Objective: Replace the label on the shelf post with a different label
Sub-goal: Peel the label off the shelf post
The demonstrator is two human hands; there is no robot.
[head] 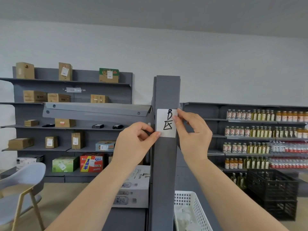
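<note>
A grey upright shelf post (165, 164) rises in the middle of the head view. A white label (164, 122) with a black handwritten "B" and a character below it lies flat against the post's face. My left hand (133, 142) pinches the label's lower left corner between thumb and forefinger. My right hand (191, 132) holds the label's right edge near the top, with thumb and forefinger on it. A white perforated basket (191, 207) to the lower right of the post holds crumpled white paper marked "A".
A grey shelf panel (96, 110) juts left from the post. Shelving with cardboard boxes (66, 114) lines the back left wall; bottle racks (266, 139) fill the right. Black crates (273, 192) stand at lower right, a grey chair (21, 182) at lower left.
</note>
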